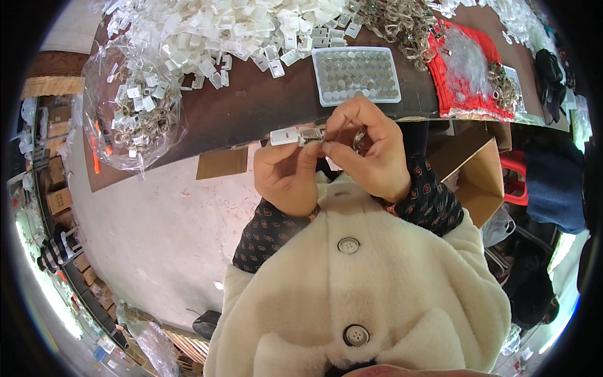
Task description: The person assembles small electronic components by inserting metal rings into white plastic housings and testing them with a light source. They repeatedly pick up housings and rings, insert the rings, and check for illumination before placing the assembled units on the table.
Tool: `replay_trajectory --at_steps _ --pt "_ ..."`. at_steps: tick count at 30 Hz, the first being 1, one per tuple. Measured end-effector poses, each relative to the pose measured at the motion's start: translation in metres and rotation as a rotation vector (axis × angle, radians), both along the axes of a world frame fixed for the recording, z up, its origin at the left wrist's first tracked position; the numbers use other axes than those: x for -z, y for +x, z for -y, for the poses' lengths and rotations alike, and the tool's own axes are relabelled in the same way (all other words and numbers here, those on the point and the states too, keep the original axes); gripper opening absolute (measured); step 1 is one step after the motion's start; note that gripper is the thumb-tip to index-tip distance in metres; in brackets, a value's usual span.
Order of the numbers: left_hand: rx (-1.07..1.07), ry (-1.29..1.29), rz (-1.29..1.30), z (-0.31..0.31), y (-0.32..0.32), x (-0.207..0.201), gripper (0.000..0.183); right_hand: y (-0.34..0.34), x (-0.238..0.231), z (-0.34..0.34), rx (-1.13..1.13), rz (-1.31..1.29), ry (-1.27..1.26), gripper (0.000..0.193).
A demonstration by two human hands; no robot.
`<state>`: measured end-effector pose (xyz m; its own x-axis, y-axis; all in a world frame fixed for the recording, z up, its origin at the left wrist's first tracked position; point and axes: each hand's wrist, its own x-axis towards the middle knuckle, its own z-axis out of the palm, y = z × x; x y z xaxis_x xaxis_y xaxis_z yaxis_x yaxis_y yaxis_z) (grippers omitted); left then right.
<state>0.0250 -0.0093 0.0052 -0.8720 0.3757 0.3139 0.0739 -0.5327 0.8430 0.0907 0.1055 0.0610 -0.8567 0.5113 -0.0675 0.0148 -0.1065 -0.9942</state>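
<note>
My left hand (286,173) pinches a small white plastic case (285,136) that stands open, with its clear-looking half (308,134) toward the right. My right hand (370,147) is closed at that half, thumb and forefinger pressed together. A shiny metal piece (358,139) shows inside the curl of my right fingers; its kind is hard to make out. What sits between the right fingertips is hidden. Just beyond my hands, a white tray (325,100) holds several rows of round silver discs (355,72).
White cases (245,28) are heaped along the dark table (264,97). At left, a clear bag (94,125) holds cases and beige cords; orange-handled scissors (95,157) lie beside it. More cords (402,25) and a red cloth (449,81) lie right. A cardboard box (487,169) stands below.
</note>
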Motion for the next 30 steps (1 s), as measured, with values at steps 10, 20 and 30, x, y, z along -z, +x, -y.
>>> replay_trajectory --at_steps 10,20,30 --pt "0.201 -0.069 -0.371 0.014 -0.022 -0.001 0.032 -0.002 -0.019 -0.025 -0.154 0.075 0.191 0.017" --pt "0.244 0.192 0.272 0.011 -0.023 0.003 0.019 -0.008 -0.007 -0.004 -0.177 -0.062 -0.017 0.018" --pt "0.298 0.222 0.348 0.013 -0.021 -0.001 0.014 -0.007 -0.018 -0.001 -0.164 -0.077 0.089 0.02"
